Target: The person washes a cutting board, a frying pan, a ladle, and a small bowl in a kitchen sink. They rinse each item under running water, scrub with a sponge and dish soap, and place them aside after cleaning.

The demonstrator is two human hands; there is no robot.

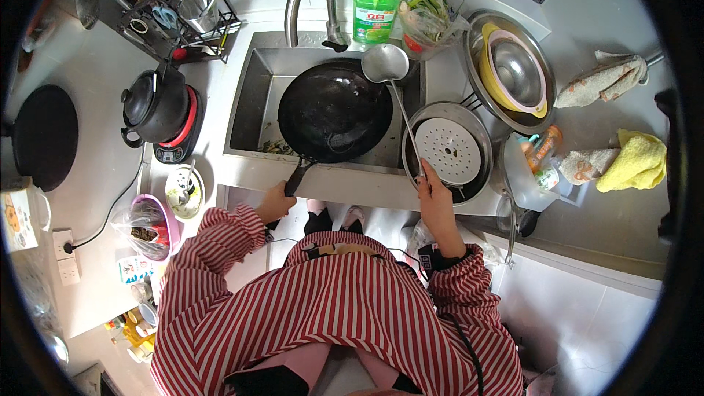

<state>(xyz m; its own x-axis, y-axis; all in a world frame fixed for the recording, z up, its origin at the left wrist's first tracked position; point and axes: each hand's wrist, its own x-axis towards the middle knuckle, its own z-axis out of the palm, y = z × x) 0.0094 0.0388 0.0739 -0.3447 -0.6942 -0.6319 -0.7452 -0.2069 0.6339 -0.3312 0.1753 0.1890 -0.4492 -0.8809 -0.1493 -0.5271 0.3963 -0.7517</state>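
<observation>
Nearest the camera is the red-and-white striped smock point(315, 315), its sleeves reaching toward the front edge of the table point(334, 185). Let into that table is a steel sink point(248, 110), with green scraps point(277, 148) near its front-left corner. Right of it, a large steel basin point(471, 66) carries yellow and pink-rimmed bowls; nearer the front edge, a steel pot point(408, 136) holds a white perforated plate point(447, 151). By the left edge of the sink stands a black lidded pot point(155, 110). Behind, the faucet point(293, 4) arches over the rear edge, in the way above the sink, beside a green soap bottle point(375, 16).

The black wok point(336, 114) sits over the sink, tilted, its handle point(297, 178) crossing the front edge down to the left grip point(277, 202), which is curled round the handle's end. The right grip point(436, 205) is closed on the lower shaft of the ladle point(386, 64), whose bowl lies above the wok's rear-right rim.

The wok hides most of the sink floor. Whether ladle and wok touch is unclear. The left fingertips are hard to make out, and the rightmost things are cut off by the dark border.
</observation>
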